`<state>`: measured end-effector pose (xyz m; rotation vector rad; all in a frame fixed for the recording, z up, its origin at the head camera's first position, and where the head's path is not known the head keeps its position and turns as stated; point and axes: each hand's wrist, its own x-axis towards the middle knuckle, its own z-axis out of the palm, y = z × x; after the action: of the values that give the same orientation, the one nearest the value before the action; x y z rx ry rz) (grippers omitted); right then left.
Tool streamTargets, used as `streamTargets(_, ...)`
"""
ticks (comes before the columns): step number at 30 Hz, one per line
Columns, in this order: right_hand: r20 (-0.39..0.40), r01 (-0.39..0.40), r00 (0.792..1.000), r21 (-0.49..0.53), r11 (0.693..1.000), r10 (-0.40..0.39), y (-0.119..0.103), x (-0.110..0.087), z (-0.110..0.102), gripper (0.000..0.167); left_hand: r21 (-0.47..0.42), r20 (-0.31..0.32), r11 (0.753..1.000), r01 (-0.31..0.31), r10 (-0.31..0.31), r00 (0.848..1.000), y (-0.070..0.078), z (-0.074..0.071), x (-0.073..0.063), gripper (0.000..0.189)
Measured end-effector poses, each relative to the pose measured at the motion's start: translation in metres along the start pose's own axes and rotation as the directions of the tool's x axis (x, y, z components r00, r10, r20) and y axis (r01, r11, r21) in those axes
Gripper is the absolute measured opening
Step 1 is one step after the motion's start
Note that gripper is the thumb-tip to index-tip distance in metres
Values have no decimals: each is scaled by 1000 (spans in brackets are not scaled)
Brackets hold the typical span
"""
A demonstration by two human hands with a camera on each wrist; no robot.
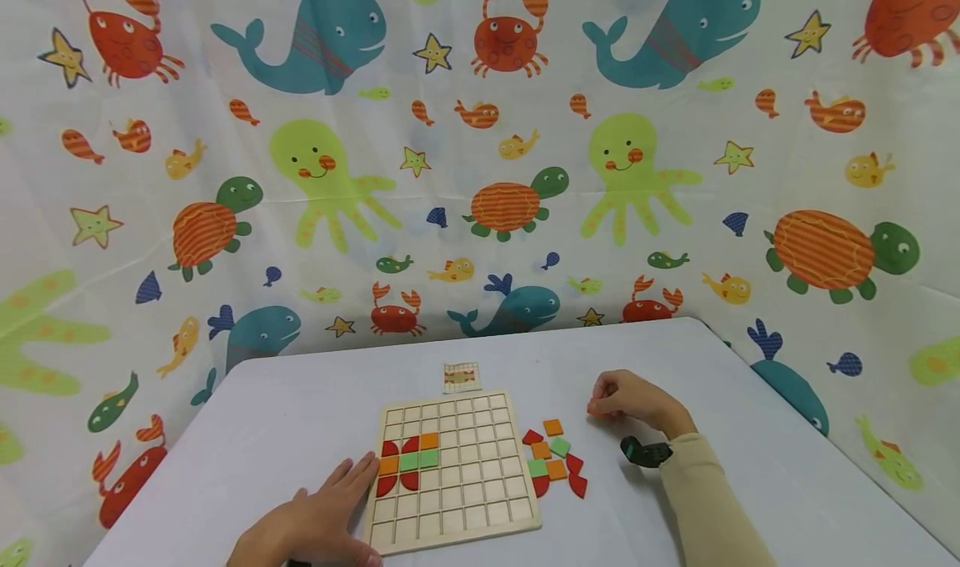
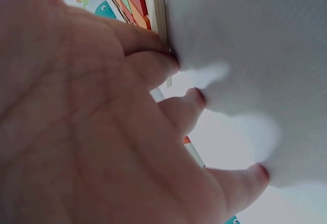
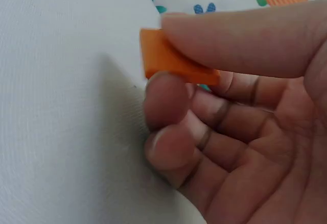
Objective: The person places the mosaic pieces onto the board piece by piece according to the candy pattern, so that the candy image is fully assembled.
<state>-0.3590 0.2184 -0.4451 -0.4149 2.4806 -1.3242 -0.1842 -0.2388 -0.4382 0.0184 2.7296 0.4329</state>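
Note:
Between thumb and fingertips my right hand (image 1: pixel 633 400) pinches an orange square tile (image 3: pixel 163 55), low over the table and right of the loose tiles. My left hand (image 1: pixel 318 513) lies with straight, spread fingers along the left edge of a wooden grid board (image 1: pixel 480 496), its fingertips right at the frame in the left wrist view. On the board's left side sit two green tiles (image 1: pixel 408 462), two orange squares (image 1: pixel 429 441) and several red curved tiles (image 1: pixel 409 481). Most of the grid's cells show bare wood.
Right of the board lie several loose tiles: orange (image 1: pixel 552 427), green (image 1: pixel 559 447) and red (image 1: pixel 577 485). A small pattern card (image 1: pixel 461 377) lies behind the board. The white table (image 1: pixel 315 408) ends at a curtain (image 1: pixel 510 250) printed with sea animals.

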Motion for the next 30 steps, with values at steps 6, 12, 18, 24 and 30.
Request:
streamTargets(6,-40,-23,999,119,993,28,5,2,1,23,2,2,1000,6,-6,1000,1,0,0,130)
streamTargets(12,-5,-3,1000,219,976,5,2,2,1,22,0,2,1000,-3,3,1000,1,-1,-1,128)
streamTargets(18,9,11,1000,270,963,-14,1,1,2,23,1,-1,1000,-5,5,1000,1,-1,-1,127)
streamTargets(24,12,26,999,310,950,-31,0,5,4,29,-4,-3,1000,-1,1,1000,0,0,0,129)
streamTargets(30,7,53,998,345,937,-59,-6,8,8,31,-4,-2,1000,-5,5,1000,0,0,-1,130)
